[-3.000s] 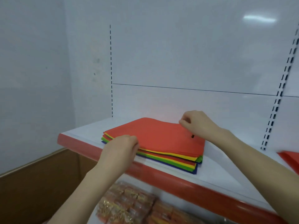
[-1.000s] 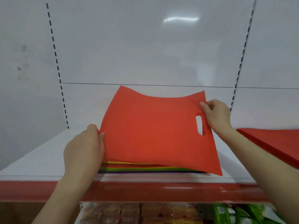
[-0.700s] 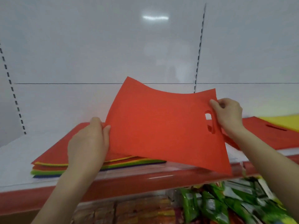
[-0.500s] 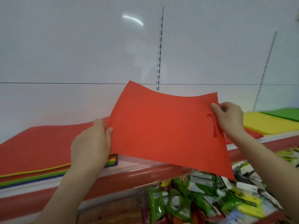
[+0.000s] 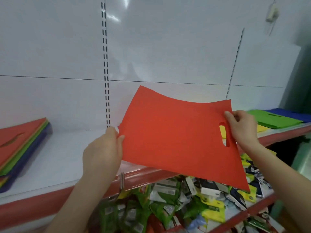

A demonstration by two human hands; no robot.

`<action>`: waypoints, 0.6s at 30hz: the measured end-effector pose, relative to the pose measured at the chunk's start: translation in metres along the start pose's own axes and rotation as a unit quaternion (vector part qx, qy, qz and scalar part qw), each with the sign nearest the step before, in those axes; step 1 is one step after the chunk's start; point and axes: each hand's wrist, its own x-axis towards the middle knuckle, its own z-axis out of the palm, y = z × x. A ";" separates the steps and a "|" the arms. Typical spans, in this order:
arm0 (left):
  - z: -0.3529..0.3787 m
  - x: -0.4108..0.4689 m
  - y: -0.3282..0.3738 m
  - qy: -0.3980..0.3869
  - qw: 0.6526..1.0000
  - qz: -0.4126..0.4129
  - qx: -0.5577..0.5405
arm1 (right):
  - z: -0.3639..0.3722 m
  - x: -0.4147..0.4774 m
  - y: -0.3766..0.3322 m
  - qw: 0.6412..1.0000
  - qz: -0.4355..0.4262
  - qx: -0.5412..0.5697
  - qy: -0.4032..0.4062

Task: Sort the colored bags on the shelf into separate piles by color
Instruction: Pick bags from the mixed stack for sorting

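my left hand (image 5: 102,152) and right hand (image 5: 242,127) both grip flat red bag (image 5: 176,138) mid frame, handle slot at its right edge

- The left hand (image 5: 102,152) is raised in front of the body with its back toward the camera, pinching the left edge of the red bag (image 5: 176,140), thumb on the near face.
- The right hand (image 5: 242,126) grips the bag's right edge beside the handle cutout (fingers (image 5: 229,114) curled at the top corner).
- The left forearm (image 5: 80,199) and right forearm (image 5: 277,174) are bare, reaching up and forward, well apart.
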 end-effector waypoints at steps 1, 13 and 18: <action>0.004 0.003 0.003 0.008 1.000 0.000 -0.015 | 0.004 0.005 0.005 1.000 -0.003 -0.002 0.000; 0.029 0.030 0.010 -0.012 0.996 0.005 0.087 | 0.069 0.063 0.021 0.998 -0.025 -0.040 -0.032; 0.030 0.025 0.010 -0.044 0.988 -0.022 0.145 | 0.102 0.082 0.013 0.994 -0.038 -0.061 -0.086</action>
